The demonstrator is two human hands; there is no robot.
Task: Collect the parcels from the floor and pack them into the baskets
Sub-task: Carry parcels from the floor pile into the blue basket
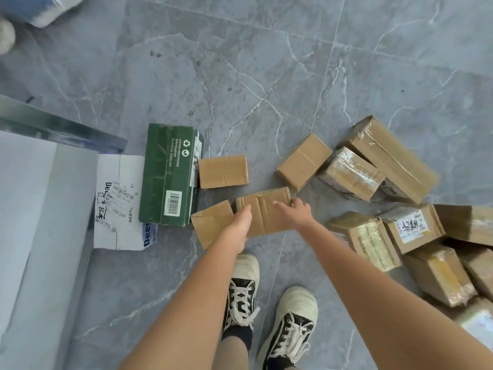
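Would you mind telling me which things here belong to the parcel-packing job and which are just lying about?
Job:
- brown parcel between left hand and right hand
- green parcel
- white parcel
- brown parcels on the floor at right

Lying about:
- blue-and-white object, top left
- grey surface, left

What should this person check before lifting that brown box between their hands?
1. Both hands on the box: ok. Left hand and right hand sit at opposite ends of the flat brown box.
2. Firm grip: cannot tell. The fingers look fairly straight, not clearly curled under.
3. Neighbours out of the way: not ok. A smaller brown box lies right against its left end.
4. Footing: ok. Both shoes stand on bare floor.
5. Basket to drop it in: cannot tell. None is clearly in view.
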